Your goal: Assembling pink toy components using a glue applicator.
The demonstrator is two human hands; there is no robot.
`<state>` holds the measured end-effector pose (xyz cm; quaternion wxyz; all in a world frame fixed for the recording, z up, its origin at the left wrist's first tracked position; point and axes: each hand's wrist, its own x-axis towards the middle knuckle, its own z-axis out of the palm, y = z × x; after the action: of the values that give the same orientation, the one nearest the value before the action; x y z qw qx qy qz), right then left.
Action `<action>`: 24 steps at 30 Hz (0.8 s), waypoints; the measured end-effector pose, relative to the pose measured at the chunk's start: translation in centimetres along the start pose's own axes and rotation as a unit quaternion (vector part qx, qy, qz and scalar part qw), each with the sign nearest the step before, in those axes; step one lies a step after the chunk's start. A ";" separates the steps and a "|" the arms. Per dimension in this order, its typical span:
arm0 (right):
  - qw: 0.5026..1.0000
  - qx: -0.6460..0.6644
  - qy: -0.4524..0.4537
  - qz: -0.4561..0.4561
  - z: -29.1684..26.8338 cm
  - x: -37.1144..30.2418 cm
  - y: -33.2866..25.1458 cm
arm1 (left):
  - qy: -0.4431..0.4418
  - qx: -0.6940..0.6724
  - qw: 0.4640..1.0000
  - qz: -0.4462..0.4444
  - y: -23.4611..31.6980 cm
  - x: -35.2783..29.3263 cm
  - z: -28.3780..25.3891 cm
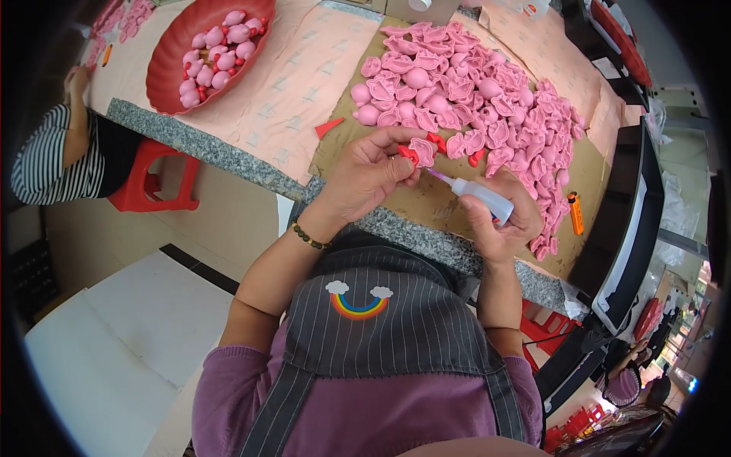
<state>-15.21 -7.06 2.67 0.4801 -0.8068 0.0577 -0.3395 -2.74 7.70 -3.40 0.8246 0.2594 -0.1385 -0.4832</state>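
Observation:
Pinched in the fingers of my left hand (pixel 364 177) is a pink hollow shell half (pixel 423 152) with a small red part (pixel 409 154) at its side. My right hand (pixel 509 221) wraps round a translucent white squeeze bottle (pixel 487 199), tilted so that its thin nozzle points at the held piece. Whether the tip touches the shell I cannot tell. Just beyond my fingers lie a loose red part (pixel 477 158) and a big heap of pink shell pieces (pixel 457 84), some domed side up and others hollow side up.
A red fluted bowl (pixel 161 87) at the far left holds several pink round figures with red parts. Brown cardboard (pixel 434 207) lies under the heap. Near the right edge is an orange lighter (pixel 576 213). A red pointed scrap (pixel 327 127) lies left of my hand. Another person (pixel 61 148) sits at the left.

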 end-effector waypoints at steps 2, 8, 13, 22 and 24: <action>1.000 -0.001 0.001 0.001 0.0 0.0 0.0 | -0.006 -0.002 1.000 0.004 0.0 0.0 0.0; 1.000 -0.004 0.000 -0.006 -0.4 0.0 0.3 | -0.009 -0.012 1.000 0.009 -0.1 0.1 -0.1; 1.000 -0.017 0.009 0.009 -0.5 -0.1 0.3 | 0.028 -0.038 0.999 0.003 0.1 0.1 0.5; 1.000 -0.004 0.016 0.004 -0.6 0.0 0.3 | 0.028 -0.040 0.999 0.007 0.1 0.1 0.3; 1.000 -0.004 0.015 0.003 -0.6 0.0 0.3 | 0.029 -0.039 0.999 0.008 0.1 0.1 0.3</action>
<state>-15.51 -7.66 2.60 0.4766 -0.8036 0.0688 -0.3497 -2.77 7.56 -3.06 0.8417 0.2395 -0.0975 -0.4740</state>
